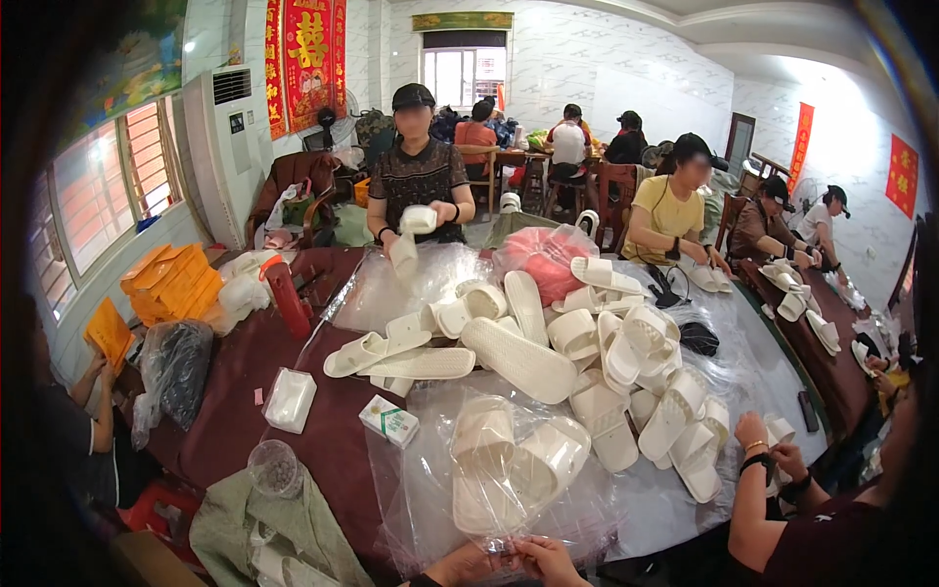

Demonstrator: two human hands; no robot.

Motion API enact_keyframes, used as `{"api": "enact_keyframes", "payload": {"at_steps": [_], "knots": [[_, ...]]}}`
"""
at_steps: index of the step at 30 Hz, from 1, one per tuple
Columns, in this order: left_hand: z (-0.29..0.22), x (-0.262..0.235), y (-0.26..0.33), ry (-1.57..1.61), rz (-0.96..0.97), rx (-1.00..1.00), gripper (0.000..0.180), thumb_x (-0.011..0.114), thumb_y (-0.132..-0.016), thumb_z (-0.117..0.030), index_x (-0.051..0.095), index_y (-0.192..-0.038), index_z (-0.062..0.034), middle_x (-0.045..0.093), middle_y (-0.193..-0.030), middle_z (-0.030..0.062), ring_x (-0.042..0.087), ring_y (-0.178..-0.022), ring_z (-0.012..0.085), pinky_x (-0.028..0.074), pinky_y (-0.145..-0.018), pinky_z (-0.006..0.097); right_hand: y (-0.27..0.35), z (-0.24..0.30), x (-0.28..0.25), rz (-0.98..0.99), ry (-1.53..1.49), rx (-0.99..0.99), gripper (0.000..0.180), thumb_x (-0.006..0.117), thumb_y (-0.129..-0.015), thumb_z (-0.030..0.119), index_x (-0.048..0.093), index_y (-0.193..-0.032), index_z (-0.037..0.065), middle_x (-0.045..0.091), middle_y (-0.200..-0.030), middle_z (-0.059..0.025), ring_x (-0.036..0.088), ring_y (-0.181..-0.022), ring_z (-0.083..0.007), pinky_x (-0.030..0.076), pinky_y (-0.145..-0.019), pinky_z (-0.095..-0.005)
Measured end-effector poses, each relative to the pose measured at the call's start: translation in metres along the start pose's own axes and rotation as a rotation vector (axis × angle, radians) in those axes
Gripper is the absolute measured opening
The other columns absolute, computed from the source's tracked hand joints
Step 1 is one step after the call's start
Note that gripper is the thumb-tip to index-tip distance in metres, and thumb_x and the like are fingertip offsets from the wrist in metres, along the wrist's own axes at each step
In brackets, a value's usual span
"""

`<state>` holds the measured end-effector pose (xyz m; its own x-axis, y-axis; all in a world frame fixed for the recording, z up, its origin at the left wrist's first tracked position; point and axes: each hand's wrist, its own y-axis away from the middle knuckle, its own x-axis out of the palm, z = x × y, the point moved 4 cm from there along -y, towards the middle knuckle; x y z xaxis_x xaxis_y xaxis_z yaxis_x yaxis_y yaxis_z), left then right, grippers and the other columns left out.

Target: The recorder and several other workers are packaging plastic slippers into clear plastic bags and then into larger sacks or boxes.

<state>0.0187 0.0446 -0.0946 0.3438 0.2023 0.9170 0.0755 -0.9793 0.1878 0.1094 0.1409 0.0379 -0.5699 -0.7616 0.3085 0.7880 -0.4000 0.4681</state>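
Note:
At the lower edge, my left hand [464, 564] and my right hand [545, 562] are close together, fingers closed on the near edge of a clear plastic bag [416, 489]. Inside the bag lies a pair of white slide slippers [485, 479], soles down, side by side with toes away from me. Just beyond it spreads a heap of loose white slippers [518, 360]. A white and green box [389, 421] sits at the bag's far left corner.
Left of the bag are a white tissue pack [290, 399] and a clear plastic cup [275, 468] on green cloth. A red bottle-like object [286, 296] stands farther off, near orange packets [171, 284]. Co-workers handle slippers across the table and at right.

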Motion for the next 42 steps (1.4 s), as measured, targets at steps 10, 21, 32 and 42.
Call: {"api": "enact_keyframes", "payload": {"at_steps": [10,21,32,42], "knots": [[-0.022,0.088,0.019,0.046,0.078,-0.064,0.039,0.038,-0.095,-0.035,0.057,-0.109,-0.0037,0.063,-0.104,0.0105,0.060,-0.096,0.0286,0.050,-0.077,0.037,0.007,-0.014,0.029,0.106,-0.799,0.383,0.030,0.046,-0.094,0.027,0.059,-0.080,0.003,0.058,-0.064,-0.0005,0.032,-0.034,-0.0075,0.036,-0.043,-0.0195],[-0.009,0.050,0.008,-0.015,-0.343,-0.017,0.022,0.046,-0.094,-0.023,0.056,-0.106,-0.0080,0.061,-0.091,0.0026,0.059,-0.080,0.0158,0.050,-0.068,0.028,0.006,-0.004,-0.012,-0.188,1.268,-0.843,0.042,0.057,-0.087,0.017,0.049,-0.127,0.008,0.063,-0.081,-0.0050,0.057,-0.056,-0.0214,0.045,-0.047,-0.0322],[-0.009,0.058,-0.002,-0.182,-0.247,0.039,0.025,0.044,-0.095,-0.022,0.053,-0.113,-0.0081,0.060,-0.096,0.0029,0.058,-0.083,0.0131,0.048,-0.068,0.023,-0.007,-0.019,-0.010,-0.239,1.291,-0.885,0.036,0.053,-0.086,0.019,0.050,-0.122,0.011,0.060,-0.077,-0.0143,0.058,-0.061,-0.0295,0.044,-0.049,-0.0387],[0.002,0.049,0.003,0.935,0.311,-0.478,0.024,0.041,-0.096,-0.021,0.054,-0.112,-0.0085,0.060,-0.096,0.0044,0.057,-0.088,0.0132,0.048,-0.075,0.028,-0.020,-0.011,-0.018,-0.410,0.918,-0.582,0.018,0.054,-0.088,0.021,0.057,-0.084,0.004,0.059,-0.063,-0.0135,0.058,-0.058,-0.0305,0.045,-0.051,-0.0374]]}}
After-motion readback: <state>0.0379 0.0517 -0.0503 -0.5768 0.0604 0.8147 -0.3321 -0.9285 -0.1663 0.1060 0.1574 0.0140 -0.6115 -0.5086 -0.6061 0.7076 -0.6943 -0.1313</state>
